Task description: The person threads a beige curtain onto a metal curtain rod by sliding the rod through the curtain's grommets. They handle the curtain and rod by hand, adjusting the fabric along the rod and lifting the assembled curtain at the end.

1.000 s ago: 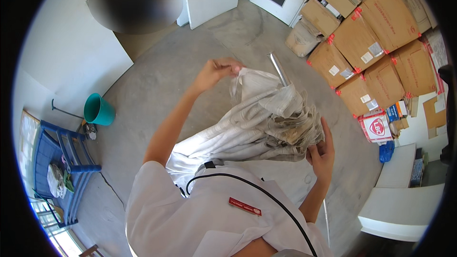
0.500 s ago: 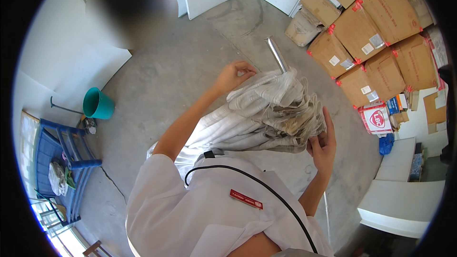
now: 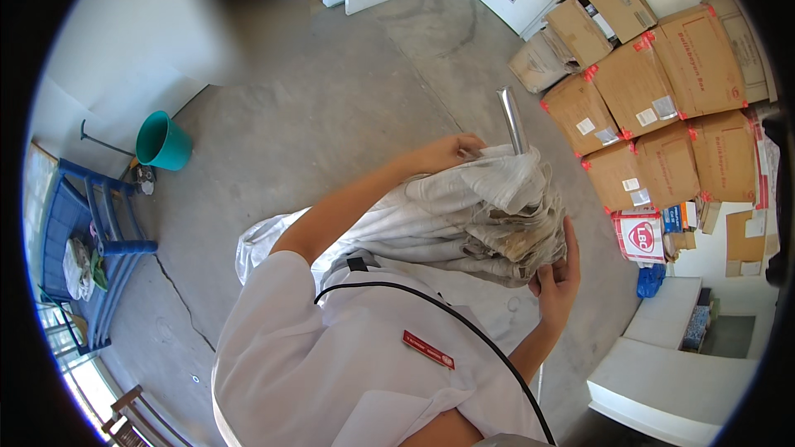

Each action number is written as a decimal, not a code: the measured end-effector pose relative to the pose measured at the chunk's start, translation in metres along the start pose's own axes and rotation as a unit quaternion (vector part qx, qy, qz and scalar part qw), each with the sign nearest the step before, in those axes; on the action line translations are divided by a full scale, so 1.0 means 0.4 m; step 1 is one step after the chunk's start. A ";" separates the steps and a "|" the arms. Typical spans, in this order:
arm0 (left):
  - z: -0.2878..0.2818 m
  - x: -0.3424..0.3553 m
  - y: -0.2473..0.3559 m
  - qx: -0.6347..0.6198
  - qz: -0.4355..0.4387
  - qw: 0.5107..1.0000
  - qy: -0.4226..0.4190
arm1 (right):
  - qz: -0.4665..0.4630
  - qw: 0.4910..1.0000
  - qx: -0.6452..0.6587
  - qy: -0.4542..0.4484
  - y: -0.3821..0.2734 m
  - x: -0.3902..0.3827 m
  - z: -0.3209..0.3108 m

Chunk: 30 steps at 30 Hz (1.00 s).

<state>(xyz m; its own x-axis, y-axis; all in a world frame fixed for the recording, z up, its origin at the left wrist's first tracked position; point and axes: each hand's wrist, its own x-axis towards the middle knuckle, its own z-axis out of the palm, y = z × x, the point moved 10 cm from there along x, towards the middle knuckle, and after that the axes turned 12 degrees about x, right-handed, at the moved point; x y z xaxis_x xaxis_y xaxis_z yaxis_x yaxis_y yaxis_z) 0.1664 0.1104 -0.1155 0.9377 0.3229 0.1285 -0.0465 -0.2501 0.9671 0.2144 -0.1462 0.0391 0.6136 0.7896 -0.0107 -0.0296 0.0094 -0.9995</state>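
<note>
A bundle of folded whitish fabric (image 3: 472,215) lies across my arms at chest height, with a metal pole (image 3: 513,120) sticking up out of its far end. My left hand (image 3: 450,151) grips the fabric's top edge right beside the pole. My right hand (image 3: 556,275) clasps the bundle's folded right end from below, fingers curled on the layers. A loose tail of the fabric (image 3: 258,240) hangs down on the left behind my arm.
Stacked cardboard boxes (image 3: 654,108) fill the right side against the wall. A teal bucket (image 3: 162,141) and a blue rack (image 3: 87,257) stand at the left. A white ledge (image 3: 671,372) sits lower right. Concrete floor (image 3: 315,99) stretches ahead toward a door.
My left hand has swung right and down, folding the fabric's top edge against the pole. The bundle has tightened and shifted right; my right hand stayed under its end.
</note>
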 end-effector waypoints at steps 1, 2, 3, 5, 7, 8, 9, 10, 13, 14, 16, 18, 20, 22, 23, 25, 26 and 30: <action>-0.007 0.016 -0.042 -0.023 0.003 1.000 0.017 | -0.001 1.000 0.000 -0.008 -0.006 0.003 0.007; -0.014 0.034 -0.066 -0.046 0.006 0.999 0.029 | -0.002 1.000 0.001 -0.012 -0.008 0.004 0.008; -0.025 0.043 -0.052 -0.028 -0.030 0.999 0.026 | -0.003 1.000 0.001 0.003 -0.005 0.001 -0.002; -0.085 0.035 -0.044 0.006 -0.101 0.994 0.026 | -0.002 1.000 0.001 0.026 0.000 -0.006 -0.010; -0.159 0.041 -0.097 -0.053 -0.063 0.996 0.037 | -0.006 1.000 0.001 0.012 -0.004 -0.004 -0.002; -0.189 0.037 -0.122 -0.084 -0.044 0.995 0.043 | -0.007 1.000 -0.001 0.006 -0.006 -0.001 0.001; -0.205 0.024 -0.119 -0.156 -0.038 0.987 0.026 | -0.006 1.000 -0.003 0.014 -0.004 0.000 -0.003; -0.226 0.009 -0.115 -0.226 -0.032 0.973 0.010 | -0.004 1.000 -0.005 0.022 -0.001 -0.001 -0.004; -0.309 -0.006 -0.075 -0.270 -0.029 0.961 0.059 | 0.003 1.000 -0.007 0.016 0.006 0.005 -0.004; -0.337 -0.011 -0.059 -0.256 -0.031 0.962 0.088 | 0.006 1.000 -0.006 0.011 0.010 0.006 -0.004; -0.382 -0.012 -0.006 -0.133 -0.048 0.981 0.132 | 0.020 1.000 0.001 0.017 0.024 0.009 -0.004; -0.417 -0.017 0.080 -0.052 -0.050 0.983 0.171 | 0.035 0.999 0.007 0.018 0.048 0.018 0.001; -0.404 -0.024 0.181 -0.017 -0.041 0.979 0.199 | 0.056 0.998 0.015 0.021 0.096 0.028 0.006; -0.407 -0.041 0.244 0.031 -0.028 0.976 0.214 | 0.071 0.997 0.027 0.004 0.144 0.034 0.044; -0.412 -0.057 0.272 0.056 -0.021 0.973 0.221 | 0.079 0.996 0.033 -0.005 0.163 0.034 0.070; -0.401 -0.079 0.331 0.054 0.022 0.973 0.222 | 0.081 0.996 0.037 -0.002 0.193 0.042 0.098; -0.388 -0.086 0.358 0.052 0.040 0.972 0.224 | 0.083 0.996 0.034 -0.006 0.200 0.052 0.095; -0.408 -0.170 0.453 0.138 0.151 0.935 0.289 | 0.087 0.996 0.021 0.009 0.232 0.061 0.101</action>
<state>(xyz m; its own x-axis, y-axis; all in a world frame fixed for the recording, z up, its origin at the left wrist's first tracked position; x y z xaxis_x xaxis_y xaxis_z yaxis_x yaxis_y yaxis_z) 0.0380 0.1920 0.0869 0.5503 0.6179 0.5616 -0.1142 -0.6105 0.7837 0.1946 -0.1014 -0.0528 0.6099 0.7709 -0.1836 -0.1682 -0.1005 -0.9806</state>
